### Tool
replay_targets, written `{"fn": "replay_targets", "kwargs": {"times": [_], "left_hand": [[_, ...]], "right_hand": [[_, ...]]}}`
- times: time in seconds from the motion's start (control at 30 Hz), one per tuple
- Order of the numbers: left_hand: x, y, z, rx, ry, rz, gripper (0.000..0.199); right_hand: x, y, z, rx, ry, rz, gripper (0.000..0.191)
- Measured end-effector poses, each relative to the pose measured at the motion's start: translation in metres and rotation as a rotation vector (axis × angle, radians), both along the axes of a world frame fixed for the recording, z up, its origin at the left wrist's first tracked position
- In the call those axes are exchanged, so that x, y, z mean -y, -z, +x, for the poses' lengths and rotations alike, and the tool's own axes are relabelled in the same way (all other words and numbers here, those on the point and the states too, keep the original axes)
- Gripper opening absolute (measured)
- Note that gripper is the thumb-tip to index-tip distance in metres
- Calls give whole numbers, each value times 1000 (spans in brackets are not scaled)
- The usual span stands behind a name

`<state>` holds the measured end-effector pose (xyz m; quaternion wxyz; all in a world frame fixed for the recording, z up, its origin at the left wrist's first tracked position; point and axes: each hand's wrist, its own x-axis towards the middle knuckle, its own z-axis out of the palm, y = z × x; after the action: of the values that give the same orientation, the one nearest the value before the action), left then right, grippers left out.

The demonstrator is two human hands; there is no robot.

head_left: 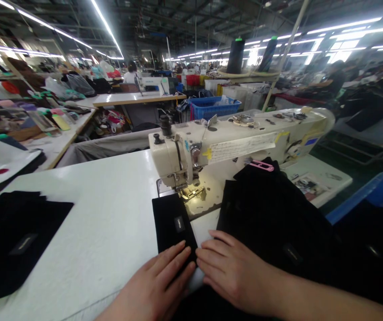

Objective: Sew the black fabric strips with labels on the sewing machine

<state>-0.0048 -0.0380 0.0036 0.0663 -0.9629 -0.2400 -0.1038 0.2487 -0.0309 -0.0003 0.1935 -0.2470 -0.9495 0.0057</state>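
A narrow black fabric piece (168, 223) with a small dark label (179, 224) lies on the white table, its far end by the needle area of the sewing machine (191, 156). My left hand (160, 281) rests on the near part of this piece, fingers stretched out and slightly apart. My right hand (228, 267) lies flat beside its right edge, fingertips at the fabric, fingers spread. Nothing is gripped in either hand. Right of the machine's needle, a pile of black fabric (265, 218) carries pink-handled snips (261, 165) on top.
More labelled black pieces (14, 240) lie on the white table (87, 214) at the left. A blue bin (368, 191) stands at the right. Beyond the machine are a blue basket (214, 107), thread cones (236, 55) and other sewing stations with people.
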Motion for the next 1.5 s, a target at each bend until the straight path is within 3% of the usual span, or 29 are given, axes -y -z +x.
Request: {"fn": "replay_targets", "kwargs": {"times": [0.23,0.7,1.07,1.5], "left_hand": [[-8,-7,0,22,-10,-33,36],[-41,3,-11,182,-44,-134,38],[-67,0,-17,143,-68,-134,35],[-99,-2,-25,144,-71,-164,35]], "right_hand": [[-8,-2,-4,17,7,-44,22],[-36,-9,-14,53,76,-121,19],[-57,-17,-25,112,121,-111,20],[-75,-18,-37,126,269,-108,17]]}}
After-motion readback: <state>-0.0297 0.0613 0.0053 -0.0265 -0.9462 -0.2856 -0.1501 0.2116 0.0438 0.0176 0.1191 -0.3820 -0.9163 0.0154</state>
